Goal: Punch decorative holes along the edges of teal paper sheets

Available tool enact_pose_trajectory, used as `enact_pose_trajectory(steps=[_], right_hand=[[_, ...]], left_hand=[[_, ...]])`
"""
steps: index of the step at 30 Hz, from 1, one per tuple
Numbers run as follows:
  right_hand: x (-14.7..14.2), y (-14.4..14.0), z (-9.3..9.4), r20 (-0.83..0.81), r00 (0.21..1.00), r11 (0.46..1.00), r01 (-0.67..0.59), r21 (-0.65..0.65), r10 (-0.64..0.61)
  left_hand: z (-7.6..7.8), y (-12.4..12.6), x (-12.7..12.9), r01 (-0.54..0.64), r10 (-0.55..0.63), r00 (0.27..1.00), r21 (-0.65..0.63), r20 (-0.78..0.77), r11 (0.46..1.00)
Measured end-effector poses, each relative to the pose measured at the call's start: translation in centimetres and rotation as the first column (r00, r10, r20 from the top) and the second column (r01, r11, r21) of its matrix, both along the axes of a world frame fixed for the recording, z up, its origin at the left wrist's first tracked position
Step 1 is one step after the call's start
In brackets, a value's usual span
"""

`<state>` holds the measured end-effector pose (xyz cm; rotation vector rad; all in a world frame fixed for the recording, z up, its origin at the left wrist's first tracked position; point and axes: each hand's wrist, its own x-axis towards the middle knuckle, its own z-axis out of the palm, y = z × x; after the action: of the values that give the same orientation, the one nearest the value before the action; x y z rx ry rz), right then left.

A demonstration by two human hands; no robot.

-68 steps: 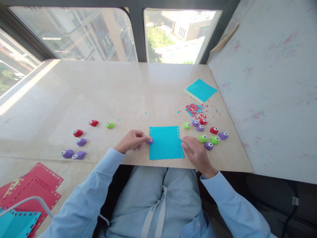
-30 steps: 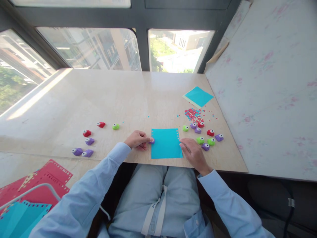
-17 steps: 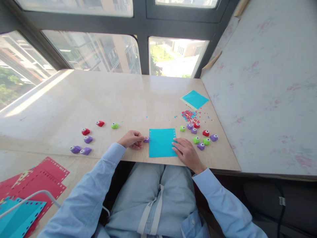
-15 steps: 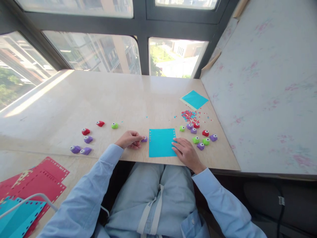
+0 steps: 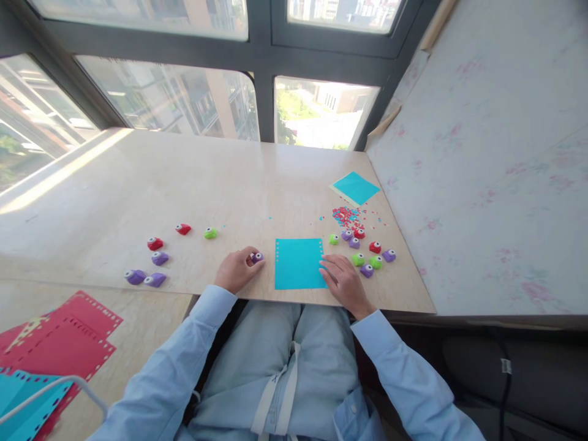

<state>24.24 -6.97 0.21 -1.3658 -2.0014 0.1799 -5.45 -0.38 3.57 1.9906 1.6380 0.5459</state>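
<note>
Gripping purple punch [image 5: 256, 257] w/ left hand [image 5: 235, 270], right hand [image 5: 343, 281] flat on blue sheet [image 5: 297, 264], more punches [image 5: 367, 255] crowding its right edge.

- Purple punch [image 5: 256, 257] partly covered by fingers of left hand [image 5: 236, 269]; body shape unclear.
- Right edge of blue sheet [image 5: 297, 264] hidden under fingertips of right hand [image 5: 342, 280].
- Red sheets [image 5: 50, 337] and teal sheet [image 5: 22, 407] cut off at lower left edge.
- Confetti pile [image 5: 345, 215] too small to tell single shapes.
- Punched holes along blue sheet's sides too small to tell shape.
</note>
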Motion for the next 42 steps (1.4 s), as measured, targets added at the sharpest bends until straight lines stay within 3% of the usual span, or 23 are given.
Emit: enact_pose_trajectory(steps=[2, 5, 7, 9, 12, 16, 20, 27, 35, 42], right_hand=[[0.0, -0.1, 0.2, -0.04, 0.999, 1.0, 0.007, 0.013, -0.007], [-0.5, -0.6, 0.5, -0.148, 0.988, 0.998, 0.055, 0.041, -0.048], [-1.4, -1.4, 0.7, -0.249, 0.964, 0.993, 0.11, 0.038, -0.097], [-2.6, -2.5, 1.0, -0.345, 0.929, 0.99, 0.14, -0.013, -0.136], [-4.5, -4.2, 1.8, -0.428, 0.893, 0.987, 0.091, -0.131, -0.139], [-5.6, -5.3, 2.9, -0.406, 0.913, 0.986, -0.039, -0.163, -0.031], [-5.2, -5.4, 3.6, -0.339, 0.936, 0.989, 0.045, -0.138, -0.09], [-4.6, -4.8, 4.2, -0.249, 0.96, 0.991, 0.12, -0.059, -0.131], [-3.7, -4.0, 3.9, -0.202, 0.959, 0.98, 0.191, -0.062, -0.2], [-1.8, -3.1, 4.0, -0.17, 0.958, 0.97, 0.211, -0.124, -0.23]], left_hand=[[0.4, -0.4, 0.6, -0.058, 0.056, 0.997, 0.049, 0.052, 0.997], [1.4, -1.6, 2.0, -0.164, 0.146, 0.945, 0.039, 0.294, 0.986], [2.2, -2.9, 3.5, -0.174, 0.19, 0.871, -0.078, 0.453, 0.982], [2.7, -4.3, 5.1, -0.085, 0.195, 0.809, -0.218, 0.554, 0.972], [2.4, -5.9, 7.7, -0.023, 0.19, 0.787, -0.28, 0.587, 0.96], [1.0, -7.0, 10.3, -0.054, 0.229, 0.776, -0.299, 0.588, 0.953], [0.3, -7.4, 11.9, -0.035, 0.239, 0.731, -0.316, 0.638, 0.948], [1.2, -7.2, 12.9, 0.089, 0.324, 0.567, -0.447, 0.757, 0.89], [1.7, -7.3, 12.7, 0.179, 0.309, 0.569, -0.481, 0.762, 0.858], [1.3, -7.4, 13.1, 0.226, 0.055, 0.702, -0.295, 0.711, 0.929]])
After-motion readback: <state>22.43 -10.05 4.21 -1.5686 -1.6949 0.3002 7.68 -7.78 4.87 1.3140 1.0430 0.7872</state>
